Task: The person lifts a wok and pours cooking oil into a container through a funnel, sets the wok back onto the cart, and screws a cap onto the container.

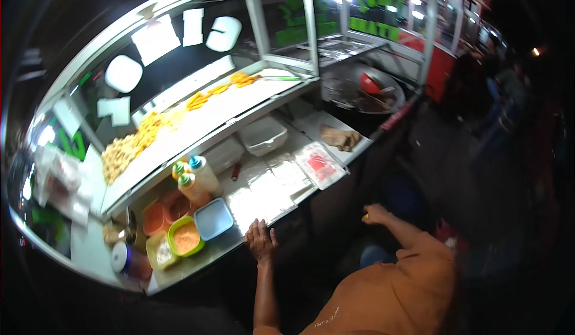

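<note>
My left hand (pixel 260 241) rests with its fingers apart at the front edge of the counter, holding nothing. Right beside it are a blue square container (pixel 214 219) and shiny plastic sheets (pixel 254 200). Out in front of my body, away from the counter, my right hand (pixel 375 214) is closed around a small yellow thing too little to make out. A green tub (pixel 186 237) of orange sauce stands left of the blue container, with squeeze bottles (pixel 205 175) behind. Farther right on the counter lies a packet with a red print (pixel 318 165).
Behind the counter, a glass case (pixel 209 116) holds heaps of yellow fried food (pixel 141 137). White tubs (pixel 263 135) and a brown cloth (pixel 339 137) sit below it. A large pan (pixel 341 92) with a red bowl is at the right. People (pixel 509 89) are in the dark background.
</note>
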A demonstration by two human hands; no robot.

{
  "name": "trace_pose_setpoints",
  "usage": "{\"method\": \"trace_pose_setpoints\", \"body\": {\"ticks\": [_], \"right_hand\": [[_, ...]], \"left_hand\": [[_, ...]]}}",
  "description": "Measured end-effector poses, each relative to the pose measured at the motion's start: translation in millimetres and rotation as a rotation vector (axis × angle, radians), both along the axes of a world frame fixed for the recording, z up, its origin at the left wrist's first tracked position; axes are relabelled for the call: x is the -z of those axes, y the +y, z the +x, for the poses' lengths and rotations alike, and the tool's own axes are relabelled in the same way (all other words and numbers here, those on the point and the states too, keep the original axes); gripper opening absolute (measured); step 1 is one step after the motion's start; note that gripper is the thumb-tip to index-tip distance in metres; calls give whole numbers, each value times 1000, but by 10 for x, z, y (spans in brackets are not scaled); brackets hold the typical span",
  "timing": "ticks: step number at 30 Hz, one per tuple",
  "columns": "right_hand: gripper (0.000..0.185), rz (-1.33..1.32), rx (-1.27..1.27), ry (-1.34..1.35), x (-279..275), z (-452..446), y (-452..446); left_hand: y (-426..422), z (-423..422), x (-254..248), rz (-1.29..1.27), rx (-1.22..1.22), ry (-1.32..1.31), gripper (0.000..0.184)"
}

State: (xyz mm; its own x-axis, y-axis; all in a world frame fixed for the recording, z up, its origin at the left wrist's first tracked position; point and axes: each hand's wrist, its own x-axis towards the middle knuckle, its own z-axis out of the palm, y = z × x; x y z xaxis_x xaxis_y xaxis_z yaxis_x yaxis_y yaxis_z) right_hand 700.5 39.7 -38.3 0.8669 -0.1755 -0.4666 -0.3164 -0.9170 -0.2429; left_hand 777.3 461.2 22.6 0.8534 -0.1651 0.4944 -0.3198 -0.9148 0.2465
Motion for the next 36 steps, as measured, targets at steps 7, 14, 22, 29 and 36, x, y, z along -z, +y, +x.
{"method": "trace_pose_setpoints", "body": {"ticks": [7, 14, 22, 29, 36], "right_hand": [[49, -115, 453, -215, -233, -966, -128], [45, -175, 664, -224, -115, -1767, -105], [49, 26, 765, -186, 48, -2203, -73], [49, 159, 885, -117, 476, -2858, -112], [47, 181, 923, 7, 592, -3387, -218]], "left_hand": [[8, -28, -11, 45, 50, 20, 50], [31, -66, -70, 28, 84, 22, 52], [25, -80, -24, 44, 69, 56, 61], [23, -105, -32, 78, 66, 25, 64], [2, -142, 12, 89, 47, 26, 66]]}}
